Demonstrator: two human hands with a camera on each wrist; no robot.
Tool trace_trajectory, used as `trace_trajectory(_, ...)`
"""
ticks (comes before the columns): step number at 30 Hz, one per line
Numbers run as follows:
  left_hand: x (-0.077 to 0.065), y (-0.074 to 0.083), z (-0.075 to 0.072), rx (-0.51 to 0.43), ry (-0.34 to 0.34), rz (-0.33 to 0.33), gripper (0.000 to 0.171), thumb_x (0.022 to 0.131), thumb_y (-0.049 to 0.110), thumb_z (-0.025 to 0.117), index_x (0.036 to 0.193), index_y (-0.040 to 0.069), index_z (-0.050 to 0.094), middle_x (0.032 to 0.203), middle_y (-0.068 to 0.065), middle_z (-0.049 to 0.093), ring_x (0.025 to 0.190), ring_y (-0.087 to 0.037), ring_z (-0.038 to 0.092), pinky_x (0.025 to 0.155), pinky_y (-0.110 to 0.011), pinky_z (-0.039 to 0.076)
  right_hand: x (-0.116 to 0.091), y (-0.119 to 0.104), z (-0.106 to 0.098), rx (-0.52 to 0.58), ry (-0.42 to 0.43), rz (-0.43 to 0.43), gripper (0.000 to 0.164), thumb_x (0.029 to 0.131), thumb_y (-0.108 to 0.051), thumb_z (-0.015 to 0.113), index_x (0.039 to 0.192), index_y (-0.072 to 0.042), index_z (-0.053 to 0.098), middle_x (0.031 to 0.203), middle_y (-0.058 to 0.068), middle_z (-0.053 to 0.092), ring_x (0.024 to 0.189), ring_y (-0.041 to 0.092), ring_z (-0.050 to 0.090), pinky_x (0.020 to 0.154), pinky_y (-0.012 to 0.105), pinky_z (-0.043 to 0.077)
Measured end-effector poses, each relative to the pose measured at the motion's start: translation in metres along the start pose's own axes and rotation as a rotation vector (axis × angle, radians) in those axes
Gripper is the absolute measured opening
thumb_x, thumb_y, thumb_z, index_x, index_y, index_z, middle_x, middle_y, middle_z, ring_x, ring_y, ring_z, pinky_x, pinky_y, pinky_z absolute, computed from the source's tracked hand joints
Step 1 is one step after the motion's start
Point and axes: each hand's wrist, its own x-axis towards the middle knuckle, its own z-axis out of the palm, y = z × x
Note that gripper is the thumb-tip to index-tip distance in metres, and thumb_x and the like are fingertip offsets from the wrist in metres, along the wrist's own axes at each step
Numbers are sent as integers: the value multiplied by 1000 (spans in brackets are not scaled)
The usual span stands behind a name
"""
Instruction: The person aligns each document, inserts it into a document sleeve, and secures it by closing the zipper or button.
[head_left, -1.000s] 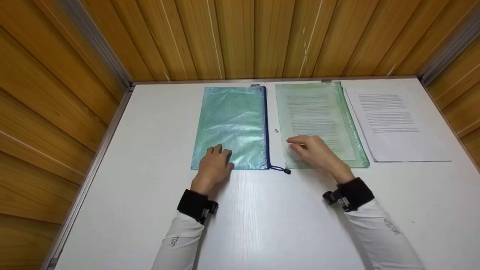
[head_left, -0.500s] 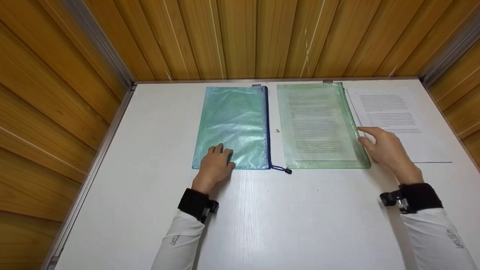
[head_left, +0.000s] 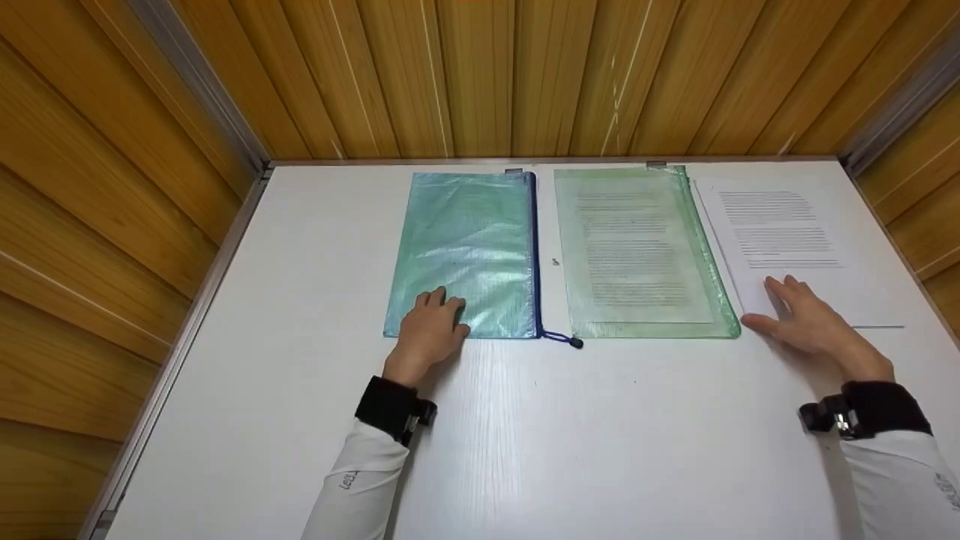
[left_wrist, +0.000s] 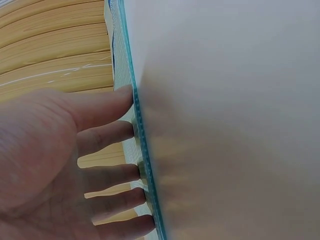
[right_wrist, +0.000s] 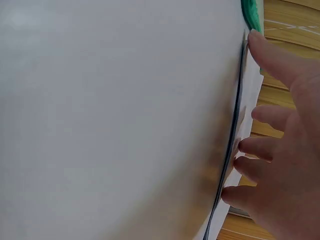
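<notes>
In the head view a blue-green mesh zip pouch (head_left: 472, 232) lies flat with its dark blue zip on the right side. My left hand (head_left: 430, 328) rests on its lower left part, fingers lightly spread. The left wrist view has the fingertips (left_wrist: 125, 131) at the pouch's near edge. To the right lies a pale green zip pouch (head_left: 637, 330) with a printed sheet (head_left: 634, 247) showing through. My right hand (head_left: 814, 326) is at the near edge of a stack of printed papers (head_left: 787, 225), fingers extended over it, the thumb (right_wrist: 270, 52) near the green pouch's corner.
The blue pouch's cord pull (head_left: 564, 340) sticks out at its lower right corner. Wood-patterned panels (head_left: 480, 75) bound the white table (head_left: 525, 450) at the back and sides. Both wrists carry black straps (head_left: 889, 409) with small cameras.
My right hand has moved right from over the green pouch, past its right edge, to the near edge of the paper stack, and its fingers have spread. The left hand has stayed put.
</notes>
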Motion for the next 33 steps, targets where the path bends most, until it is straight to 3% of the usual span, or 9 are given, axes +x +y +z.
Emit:
trace_trajectory(8,0,2,-1,11,4,10,43,98,27,61,137,8,56,153,-24,41,142,-43,37,103,-55,47,-3,5,2,-10,-5,10,106,94,-58,55,152,11,-1,150,47,-14,141,64,-13,110,79,0)
trace_trajectory(15,5,7,-7,21,-22,-2,44,97,27,62,136,8,57,149,-21,45,139,-42,40,102,-55,47,-5,4,1,-1,6,2,106,95,-57,55,152,11,-1,152,46,-9,143,62,-10,110,78,4)
trace_trajectory(19,8,14,-8,-16,11,4,41,97,26,61,133,7,59,146,-22,48,135,-44,45,100,-57,47,-6,4,-1,0,20,7,104,95,-57,55,152,12,1,153,45,-5,143,62,-6,111,77,6)
trace_trajectory(23,11,28,-7,-87,101,53,35,98,25,61,128,7,64,143,-21,53,132,-43,49,99,-55,49,-7,4,-2,-38,43,21,100,97,-58,51,152,13,5,151,47,9,137,63,21,106,76,23)
trace_trajectory(26,15,43,-7,-164,143,99,31,98,24,62,124,7,67,139,-16,59,129,-38,54,98,-50,51,-7,2,0,-75,94,8,90,99,-52,50,151,12,15,139,46,34,111,56,46,86,67,41)
trace_trajectory(29,19,57,-5,-235,151,127,28,99,23,60,121,9,69,131,-10,65,122,-31,59,95,-43,53,-7,-1,2,-104,162,-19,73,101,-42,51,147,11,29,121,43,49,90,47,54,71,57,44)
trace_trajectory(33,25,74,-2,-310,157,160,25,99,21,58,118,12,71,122,-7,70,116,-28,64,95,-40,53,-6,-5,5,-104,249,-23,57,100,-24,54,143,10,38,116,46,54,81,45,56,68,57,44)
